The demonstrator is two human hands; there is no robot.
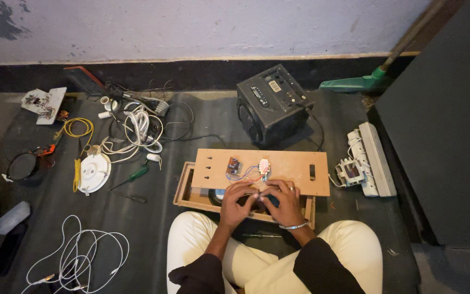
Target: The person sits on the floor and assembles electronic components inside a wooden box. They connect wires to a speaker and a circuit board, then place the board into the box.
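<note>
I sit cross-legged on a dark floor with a shallow wooden box (183,191) in front of me. A wooden panel (289,166) lies across its far side and carries two small circuit boards (233,166) joined by red and blue wires. My left hand (236,201) and my right hand (285,200) are close together over the open front part of the box, fingers curled around something small and dark between them. What they grip is mostly hidden. A bracelet sits on my right wrist.
A black speaker box (272,103) stands beyond the panel. A white power strip (373,158) lies to the right. To the left are tangled white cables (137,130), a round white lamp base (94,172), a green screwdriver (131,177) and a white cord (82,256).
</note>
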